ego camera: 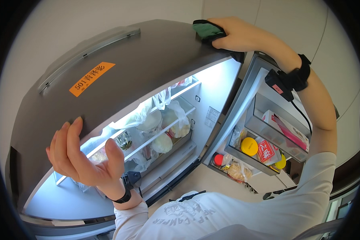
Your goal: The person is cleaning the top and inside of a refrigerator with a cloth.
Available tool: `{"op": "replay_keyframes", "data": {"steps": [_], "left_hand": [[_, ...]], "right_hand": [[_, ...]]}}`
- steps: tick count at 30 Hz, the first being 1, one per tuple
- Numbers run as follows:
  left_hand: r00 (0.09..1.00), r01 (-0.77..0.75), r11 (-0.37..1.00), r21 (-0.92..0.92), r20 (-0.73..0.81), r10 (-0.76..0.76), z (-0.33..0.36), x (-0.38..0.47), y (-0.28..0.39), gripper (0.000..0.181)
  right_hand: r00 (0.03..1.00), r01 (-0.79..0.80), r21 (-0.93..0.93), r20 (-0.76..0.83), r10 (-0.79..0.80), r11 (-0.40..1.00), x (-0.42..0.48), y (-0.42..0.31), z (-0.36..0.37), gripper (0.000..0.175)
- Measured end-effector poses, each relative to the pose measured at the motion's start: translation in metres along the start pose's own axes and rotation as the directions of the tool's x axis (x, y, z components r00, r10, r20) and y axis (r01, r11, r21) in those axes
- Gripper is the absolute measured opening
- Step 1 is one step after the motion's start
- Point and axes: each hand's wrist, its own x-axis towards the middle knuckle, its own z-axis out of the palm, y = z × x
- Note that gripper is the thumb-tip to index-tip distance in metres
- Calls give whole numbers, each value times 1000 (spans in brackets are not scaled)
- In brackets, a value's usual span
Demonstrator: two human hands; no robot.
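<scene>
My right hand (pixel 235 34) reaches over the dark top of a refrigerator (pixel 132 63) and presses a green cloth with a black border (pixel 208 30) against its far right corner. Fingers curl around the cloth, so part of it is hidden. At the left, my left hand (pixel 87 159) is raised with its fingers apart and holds nothing. Its fingertips are at the front edge of the refrigerator's top; I cannot tell if they touch. Below, the lit compartment has glass shelves (pixel 159 136) with bagged food, a clear round container (pixel 150 121) and a wrapped squash (pixel 124 141).
The refrigerator's right door (pixel 255 78) stands wide, its bins holding a printed box (pixel 285 129), a yellow-lidded jar (pixel 249 146), a red-lidded jar (pixel 218 160) and bagged food. An orange label (pixel 92 78) with writing and a raised hinge cover (pixel 90 54) are on the top.
</scene>
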Motion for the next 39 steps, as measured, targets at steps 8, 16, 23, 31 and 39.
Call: {"op": "replay_keyframes", "data": {"steps": [8,16,23,31,39], "left_hand": [[1000,16,1000,13,8,-16,-1,2,4,44],[999,-9,1000,-16,-42,9,-1,4,9,34],[997,71,997,-30,21,-70,-8,13,26,30],[994,80,996,-30,80,-77,-16,15,23,34],[995,58,998,-35,87,-54,-22,17,18,42]], "right_hand": [[928,-4,372,-344,142,928,-37,-22,23,32],[876,353,738,-476,74,575,-41,-76,46,27],[911,251,912,-336,-241,-325,-52,-43,27,14],[977,180,973,-159,144,-145,15,13,1,25],[927,-215,457,-184,328,863,54,18,32,37]]}}
